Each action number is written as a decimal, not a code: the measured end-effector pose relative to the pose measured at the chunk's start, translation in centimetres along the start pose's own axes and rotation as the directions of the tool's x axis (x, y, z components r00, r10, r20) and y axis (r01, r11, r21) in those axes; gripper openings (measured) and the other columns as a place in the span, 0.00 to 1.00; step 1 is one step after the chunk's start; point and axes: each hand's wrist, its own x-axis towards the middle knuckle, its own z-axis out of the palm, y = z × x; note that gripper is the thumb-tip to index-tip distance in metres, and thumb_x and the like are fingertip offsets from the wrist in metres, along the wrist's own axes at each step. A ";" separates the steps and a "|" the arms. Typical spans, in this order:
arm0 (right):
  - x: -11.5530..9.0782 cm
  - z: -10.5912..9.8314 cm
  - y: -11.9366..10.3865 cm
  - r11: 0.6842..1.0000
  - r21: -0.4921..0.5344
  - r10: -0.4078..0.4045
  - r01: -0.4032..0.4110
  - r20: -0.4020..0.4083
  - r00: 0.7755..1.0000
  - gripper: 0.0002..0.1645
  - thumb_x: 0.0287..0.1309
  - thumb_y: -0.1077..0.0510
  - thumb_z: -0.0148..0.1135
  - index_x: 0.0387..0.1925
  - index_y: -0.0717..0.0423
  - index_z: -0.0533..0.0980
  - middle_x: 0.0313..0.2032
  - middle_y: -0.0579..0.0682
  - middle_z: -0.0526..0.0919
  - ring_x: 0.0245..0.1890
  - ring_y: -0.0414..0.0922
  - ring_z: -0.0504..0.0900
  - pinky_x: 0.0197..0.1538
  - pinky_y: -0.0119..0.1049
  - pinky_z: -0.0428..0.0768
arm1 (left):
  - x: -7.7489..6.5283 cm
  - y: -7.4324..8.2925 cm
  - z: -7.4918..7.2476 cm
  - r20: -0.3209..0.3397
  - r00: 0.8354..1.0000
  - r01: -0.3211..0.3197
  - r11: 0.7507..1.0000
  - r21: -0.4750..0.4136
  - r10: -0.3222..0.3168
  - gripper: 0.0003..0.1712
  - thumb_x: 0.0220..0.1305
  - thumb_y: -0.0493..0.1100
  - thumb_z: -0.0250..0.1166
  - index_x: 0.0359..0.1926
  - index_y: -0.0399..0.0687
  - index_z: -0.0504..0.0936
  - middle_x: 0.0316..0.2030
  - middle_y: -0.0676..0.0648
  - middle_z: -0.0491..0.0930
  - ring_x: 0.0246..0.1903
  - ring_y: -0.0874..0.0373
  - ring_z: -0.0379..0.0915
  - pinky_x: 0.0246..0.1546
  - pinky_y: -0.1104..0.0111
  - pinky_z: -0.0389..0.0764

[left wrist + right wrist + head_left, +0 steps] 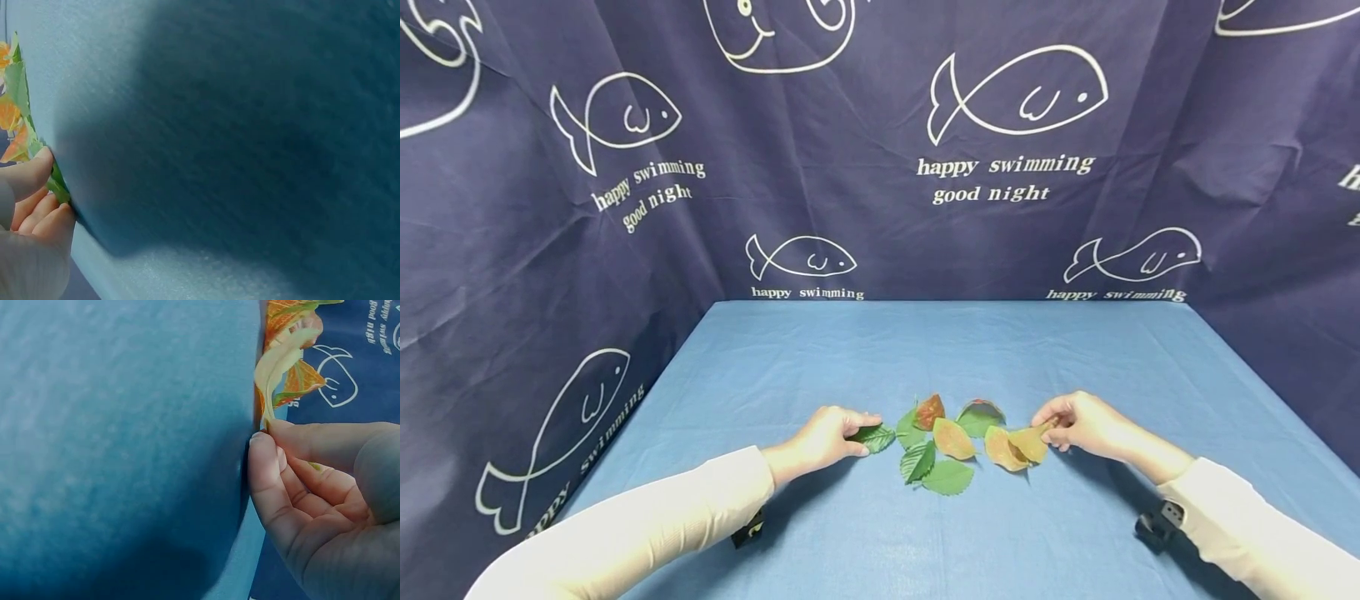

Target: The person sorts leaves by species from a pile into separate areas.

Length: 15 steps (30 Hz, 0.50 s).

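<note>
Leaf pile [951, 442] whole in head view; wrist views: pinch close-ups only.

The cluster of green and orange leaves [951, 442] occupies the near-centre of the blue cloth-covered table [940, 350]. Beyond the cluster the cloth lies open up to the dark navy fish-print curtain [880, 167] (which encloses three sides); the left hand [827, 437] and right hand [1078, 423] flank it.

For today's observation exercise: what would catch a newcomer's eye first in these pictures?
A small cluster of green and orange leaves lies mid-front on the blue tablecloth. The left hand pinches a green leaf at the cluster's left edge; the right hand pinches a yellowish leaf at its right. Behind hangs a navy fish-print curtain.
</note>
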 end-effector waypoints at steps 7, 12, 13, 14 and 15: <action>0.2 -0.6 -0.1 0.997 0.083 0.006 -0.007 0.009 1.000 0.10 0.54 0.70 0.64 0.39 0.73 0.80 0.26 0.56 0.85 0.22 0.39 0.81 0.26 0.35 0.83 | 0.0 0.1 -0.1 -0.001 1.000 0.024 1.000 -0.010 -0.024 0.29 0.56 0.34 0.70 0.61 0.45 0.78 0.61 0.42 0.76 0.57 0.42 0.75 0.54 0.58 0.80; 0.2 -0.7 -0.2 0.989 0.146 0.034 -0.036 0.019 0.999 0.13 0.53 0.69 0.65 0.39 0.75 0.80 0.25 0.60 0.85 0.21 0.41 0.82 0.26 0.36 0.84 | 0.0 0.0 0.0 0.000 1.000 0.023 1.000 -0.012 -0.023 0.29 0.56 0.34 0.70 0.61 0.45 0.78 0.61 0.43 0.76 0.58 0.43 0.75 0.55 0.59 0.79; 0.2 -0.8 -0.2 0.985 0.164 0.046 -0.048 0.017 0.999 0.13 0.53 0.69 0.66 0.40 0.76 0.79 0.25 0.60 0.85 0.22 0.40 0.82 0.26 0.36 0.84 | 0.0 -0.1 0.0 -0.001 1.000 0.022 1.000 -0.014 -0.022 0.29 0.56 0.34 0.70 0.61 0.45 0.78 0.60 0.43 0.76 0.58 0.43 0.75 0.55 0.59 0.79; 0.3 -0.8 -0.2 0.982 0.182 0.055 -0.056 0.014 0.998 0.13 0.53 0.69 0.66 0.40 0.76 0.79 0.25 0.60 0.85 0.22 0.40 0.82 0.27 0.36 0.84 | 0.0 -0.1 0.0 -0.003 1.000 0.018 1.000 -0.015 -0.018 0.29 0.56 0.34 0.70 0.60 0.45 0.79 0.60 0.43 0.76 0.57 0.43 0.75 0.55 0.58 0.79; 0.3 -0.8 -0.1 0.977 0.201 0.065 -0.066 0.013 0.998 0.14 0.53 0.69 0.66 0.40 0.77 0.79 0.26 0.60 0.85 0.22 0.41 0.82 0.27 0.37 0.84 | 0.0 -0.1 0.1 -0.003 1.000 0.016 1.000 -0.013 -0.016 0.28 0.56 0.34 0.70 0.60 0.45 0.79 0.60 0.43 0.76 0.57 0.43 0.75 0.55 0.58 0.79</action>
